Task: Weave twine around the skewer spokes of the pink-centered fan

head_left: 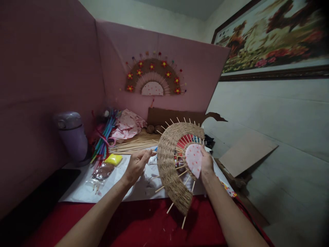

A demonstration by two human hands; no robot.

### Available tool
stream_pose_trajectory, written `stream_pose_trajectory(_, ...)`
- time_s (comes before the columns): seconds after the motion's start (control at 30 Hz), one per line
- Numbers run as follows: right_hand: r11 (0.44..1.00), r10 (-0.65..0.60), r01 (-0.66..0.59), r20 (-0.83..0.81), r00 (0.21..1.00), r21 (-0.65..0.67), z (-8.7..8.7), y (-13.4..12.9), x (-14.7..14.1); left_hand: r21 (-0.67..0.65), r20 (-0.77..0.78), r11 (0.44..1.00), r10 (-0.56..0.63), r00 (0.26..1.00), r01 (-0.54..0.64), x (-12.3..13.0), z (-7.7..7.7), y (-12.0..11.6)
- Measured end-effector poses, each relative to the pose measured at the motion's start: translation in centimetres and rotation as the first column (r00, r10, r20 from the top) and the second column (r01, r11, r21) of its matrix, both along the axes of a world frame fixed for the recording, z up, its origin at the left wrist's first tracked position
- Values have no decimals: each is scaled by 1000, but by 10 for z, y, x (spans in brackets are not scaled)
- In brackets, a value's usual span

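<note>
- Closed on the woven fan [171, 164], our right hand [207, 166] clasps the inner edge, thumb in front; we hold it tilted above the white sheet [79, 190] and red cloth [144, 223].
- Facing us within the fan's curve is the dotted half-disc [193, 159], beneath our right thumb.
- Left of our left hand [140, 164] lies a yellow packet [113, 159].
- Thin sticks [170, 208] poke past the outer rim; our left thumb and fingertips pinch one at its end.
</note>
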State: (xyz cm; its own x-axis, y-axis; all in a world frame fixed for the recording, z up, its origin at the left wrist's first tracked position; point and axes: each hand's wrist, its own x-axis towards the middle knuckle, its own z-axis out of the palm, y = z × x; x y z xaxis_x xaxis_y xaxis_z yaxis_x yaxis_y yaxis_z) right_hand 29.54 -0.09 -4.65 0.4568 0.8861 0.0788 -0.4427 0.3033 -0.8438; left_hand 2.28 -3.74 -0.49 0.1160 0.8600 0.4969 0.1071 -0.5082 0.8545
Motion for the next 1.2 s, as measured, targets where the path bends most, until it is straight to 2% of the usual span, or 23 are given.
stream_pose_trajectory(0.23, 997, -61, 61, -8, 998, -38, -4, 6, 8, 62, -49, 998, 16, 999, -13, 0, -2, 0)
stream_pose_trajectory(0.37, 992, -115, 115, 4, 993, -47, -8, 9, 10, 149, -121, 985, 101, 987, -83, -1, -5, 1)
stream_pose_trajectory(0.57, 973, -223, 224, 23, 975, -48, -11, 12, 12, 323, -260, 936, 228, 938, -138, 0, -4, -3)
stream_pose_trajectory(0.9, 954, -297, 298, 33, 954, -25, -12, 13, 13, 554, -492, 832, 346, 799, -19, 1, -10, -6)
stream_pose_trajectory(1.0, 938, -341, 342, 23, 940, -53, -10, 13, 11, 604, -489, 797, 389, 781, -19, 1, -12, -6)
stream_pose_trajectory(1.2, 928, -342, 336, -10, 940, -161, -4, 9, 8, 619, -495, 786, 391, 776, -1, 2, -12, -6)
